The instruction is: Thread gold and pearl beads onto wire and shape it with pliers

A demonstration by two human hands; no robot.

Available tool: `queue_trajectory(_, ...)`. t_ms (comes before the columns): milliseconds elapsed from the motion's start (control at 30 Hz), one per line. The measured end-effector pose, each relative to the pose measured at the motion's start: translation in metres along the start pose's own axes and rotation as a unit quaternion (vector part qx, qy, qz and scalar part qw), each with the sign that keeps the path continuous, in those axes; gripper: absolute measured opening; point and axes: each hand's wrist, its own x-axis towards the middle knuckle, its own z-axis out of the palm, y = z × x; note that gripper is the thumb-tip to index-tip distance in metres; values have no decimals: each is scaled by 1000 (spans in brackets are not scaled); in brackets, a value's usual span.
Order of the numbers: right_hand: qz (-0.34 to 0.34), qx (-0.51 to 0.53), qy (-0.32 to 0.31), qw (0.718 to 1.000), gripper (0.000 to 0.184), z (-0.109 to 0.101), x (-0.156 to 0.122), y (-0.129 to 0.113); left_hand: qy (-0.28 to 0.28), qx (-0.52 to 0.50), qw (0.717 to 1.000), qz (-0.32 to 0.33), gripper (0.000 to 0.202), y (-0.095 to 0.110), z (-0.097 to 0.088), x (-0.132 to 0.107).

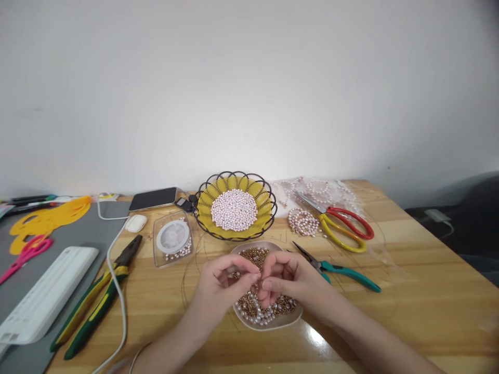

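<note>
My left hand (222, 283) and my right hand (290, 280) meet fingertip to fingertip over a shallow clear dish (296, 314) of small gold and pearl beads. Both hands are pinched shut; what lies between the fingers is too small to make out. Behind the dish stands a black wire basket (202, 195) with a yellow liner, heaped with pale pink pearls (234, 209). A thin wire loop (187, 275) lies on the wooden table around the dish.
Teal-handled pliers (343, 272) lie right of the dish, red-and-yellow scissors (345, 223) and pearl strands (302, 221) behind them. On the left are a clear box with a thread spool (172, 238), green-yellow pliers (97, 296), a white cable, a phone (153, 198), a white keyboard (44, 293) and pink scissors (25, 252).
</note>
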Motion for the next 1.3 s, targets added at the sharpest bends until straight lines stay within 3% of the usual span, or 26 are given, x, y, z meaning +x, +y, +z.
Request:
queue_trajectory(567,-7,-4,13,1000,22,0,0,1,-17,83,994,74,12,-3,0,-3)
queue_trajectory(1300,-17,-80,48,995,21,-4,1,-3,-78,255,954,134,5,-5,-7,-3)
